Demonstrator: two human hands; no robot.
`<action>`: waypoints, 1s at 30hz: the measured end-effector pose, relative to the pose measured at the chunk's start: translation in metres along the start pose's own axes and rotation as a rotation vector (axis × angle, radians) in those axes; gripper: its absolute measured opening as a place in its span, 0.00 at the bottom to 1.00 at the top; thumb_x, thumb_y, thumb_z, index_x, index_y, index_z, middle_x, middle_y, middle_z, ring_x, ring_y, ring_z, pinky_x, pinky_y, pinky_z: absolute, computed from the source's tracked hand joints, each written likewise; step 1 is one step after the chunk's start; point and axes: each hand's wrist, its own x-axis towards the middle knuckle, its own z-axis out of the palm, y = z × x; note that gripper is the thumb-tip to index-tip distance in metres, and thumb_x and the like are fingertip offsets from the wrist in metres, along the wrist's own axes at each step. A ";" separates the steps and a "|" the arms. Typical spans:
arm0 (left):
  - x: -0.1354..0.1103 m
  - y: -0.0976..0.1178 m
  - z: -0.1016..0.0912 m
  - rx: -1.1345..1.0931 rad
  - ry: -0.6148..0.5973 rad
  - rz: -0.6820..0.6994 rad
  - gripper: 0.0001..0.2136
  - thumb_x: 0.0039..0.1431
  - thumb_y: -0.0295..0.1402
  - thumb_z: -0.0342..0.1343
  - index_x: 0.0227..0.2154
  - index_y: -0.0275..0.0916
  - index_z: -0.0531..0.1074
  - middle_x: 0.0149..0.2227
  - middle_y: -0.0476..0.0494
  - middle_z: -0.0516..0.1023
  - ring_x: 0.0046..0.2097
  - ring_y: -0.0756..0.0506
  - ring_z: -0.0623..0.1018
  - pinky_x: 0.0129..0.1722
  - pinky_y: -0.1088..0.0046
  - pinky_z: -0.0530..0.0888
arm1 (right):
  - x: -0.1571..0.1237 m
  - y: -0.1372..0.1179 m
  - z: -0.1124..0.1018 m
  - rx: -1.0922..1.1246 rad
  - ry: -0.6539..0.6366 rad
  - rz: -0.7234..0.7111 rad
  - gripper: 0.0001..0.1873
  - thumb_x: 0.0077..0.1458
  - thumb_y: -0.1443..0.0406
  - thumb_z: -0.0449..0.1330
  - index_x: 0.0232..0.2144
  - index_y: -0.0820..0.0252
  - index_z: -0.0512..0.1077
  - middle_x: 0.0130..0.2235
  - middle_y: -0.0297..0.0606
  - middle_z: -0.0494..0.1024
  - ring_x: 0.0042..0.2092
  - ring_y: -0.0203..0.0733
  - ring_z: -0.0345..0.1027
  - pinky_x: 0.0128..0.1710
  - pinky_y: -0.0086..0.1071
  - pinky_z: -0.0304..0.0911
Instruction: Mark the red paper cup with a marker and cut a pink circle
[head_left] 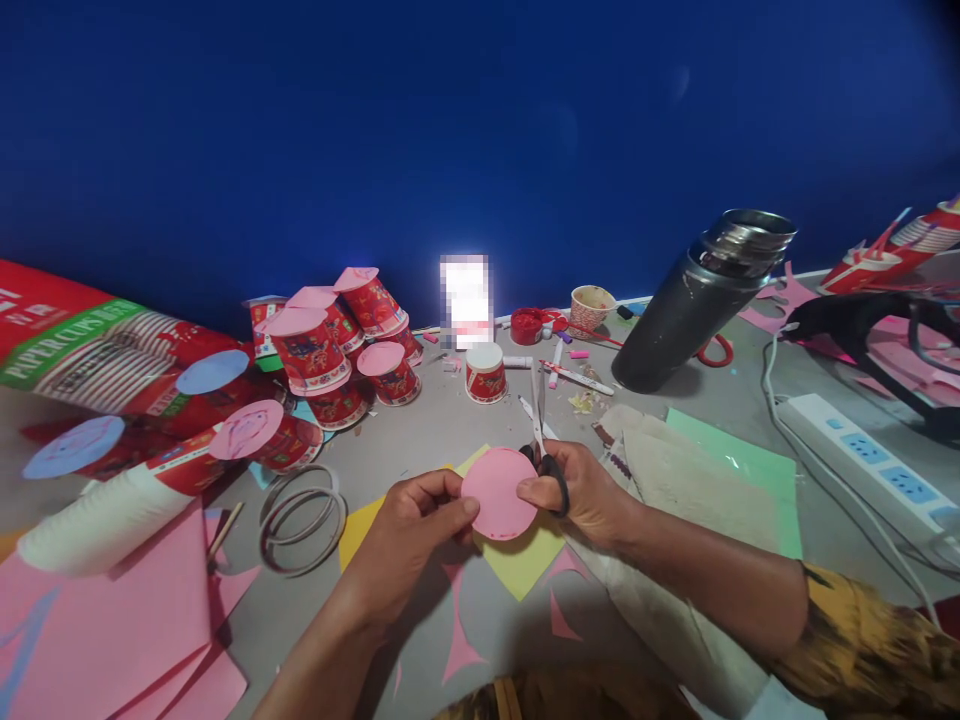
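Note:
A round pink paper disc is held up between both hands over the table. My left hand pinches its left edge between thumb and fingers. At its right edge, the thumb of my right hand presses on the disc. That same hand also has a pair of scissors with black handles, their blades pointing away from me. Beneath the disc lies a yellow paper sheet, with pink paper offcuts near it. Just beyond, a red paper cup stands upside down.
Several red cups topped with pink discs are stacked at left, beside a bag of paper cups. Tape rings and pink sheets lie nearer. Right are a dark flask, a green sheet and a power strip.

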 end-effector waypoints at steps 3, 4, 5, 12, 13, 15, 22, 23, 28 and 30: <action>0.001 -0.001 0.002 -0.086 0.052 0.011 0.20 0.47 0.47 0.79 0.26 0.37 0.78 0.26 0.48 0.77 0.30 0.50 0.72 0.33 0.74 0.69 | -0.001 -0.001 0.003 0.007 -0.001 -0.005 0.25 0.32 0.59 0.84 0.31 0.62 0.79 0.30 0.33 0.80 0.33 0.39 0.71 0.33 0.30 0.68; 0.001 -0.001 0.004 -0.107 0.066 0.018 0.21 0.46 0.47 0.79 0.27 0.37 0.78 0.27 0.49 0.77 0.30 0.50 0.72 0.33 0.74 0.69 | -0.001 -0.002 0.003 0.006 0.001 -0.014 0.25 0.33 0.59 0.84 0.31 0.63 0.79 0.30 0.34 0.80 0.33 0.38 0.70 0.34 0.30 0.68; 0.001 -0.001 0.005 -0.120 0.070 0.024 0.21 0.46 0.48 0.79 0.27 0.37 0.79 0.27 0.49 0.77 0.30 0.50 0.72 0.34 0.74 0.69 | -0.002 -0.002 0.004 0.006 0.008 -0.025 0.25 0.34 0.59 0.84 0.31 0.63 0.79 0.31 0.34 0.80 0.34 0.39 0.70 0.34 0.30 0.68; 0.004 -0.008 0.016 -0.091 -0.018 0.056 0.22 0.45 0.48 0.79 0.34 0.36 0.83 0.30 0.46 0.78 0.30 0.50 0.70 0.33 0.72 0.68 | -0.002 -0.003 0.007 0.009 0.077 -0.033 0.25 0.36 0.56 0.83 0.32 0.62 0.78 0.29 0.32 0.78 0.32 0.39 0.70 0.34 0.32 0.69; 0.004 -0.009 0.016 -0.087 -0.006 0.053 0.21 0.46 0.48 0.78 0.34 0.36 0.83 0.29 0.46 0.78 0.30 0.49 0.70 0.32 0.72 0.68 | -0.002 -0.002 0.007 0.009 0.066 -0.023 0.25 0.36 0.56 0.83 0.32 0.62 0.78 0.29 0.32 0.78 0.32 0.39 0.71 0.34 0.32 0.69; 0.004 -0.010 0.016 -0.065 0.031 0.060 0.20 0.47 0.47 0.77 0.31 0.36 0.82 0.28 0.46 0.77 0.30 0.49 0.70 0.32 0.72 0.67 | -0.003 -0.002 0.008 -0.006 0.043 0.004 0.26 0.36 0.56 0.83 0.31 0.61 0.77 0.28 0.31 0.77 0.32 0.39 0.71 0.33 0.32 0.69; 0.000 -0.008 0.007 0.368 0.424 0.476 0.07 0.61 0.37 0.67 0.30 0.41 0.79 0.30 0.48 0.75 0.32 0.47 0.73 0.33 0.72 0.69 | 0.000 -0.004 0.002 -0.214 0.020 -0.042 0.28 0.40 0.47 0.81 0.29 0.61 0.77 0.26 0.32 0.75 0.28 0.34 0.63 0.27 0.28 0.59; 0.000 -0.008 0.005 0.442 0.486 0.575 0.05 0.63 0.35 0.65 0.31 0.42 0.80 0.33 0.47 0.76 0.35 0.46 0.75 0.34 0.72 0.70 | 0.001 -0.005 0.000 -0.274 0.002 -0.064 0.28 0.43 0.45 0.79 0.29 0.61 0.77 0.27 0.34 0.77 0.28 0.34 0.63 0.27 0.28 0.58; 0.000 -0.009 -0.002 0.719 0.663 1.012 0.09 0.65 0.24 0.61 0.38 0.45 0.83 0.42 0.46 0.78 0.42 0.46 0.79 0.42 0.71 0.75 | 0.004 -0.008 -0.009 -0.562 0.016 -0.102 0.27 0.48 0.43 0.75 0.27 0.59 0.75 0.24 0.28 0.69 0.27 0.33 0.56 0.26 0.28 0.54; 0.000 -0.009 -0.003 0.758 0.711 1.121 0.10 0.63 0.21 0.62 0.37 0.45 0.82 0.44 0.46 0.77 0.44 0.45 0.79 0.45 0.70 0.77 | 0.005 -0.009 -0.012 -0.724 0.044 -0.133 0.27 0.48 0.44 0.75 0.24 0.58 0.71 0.23 0.26 0.63 0.27 0.33 0.52 0.26 0.29 0.50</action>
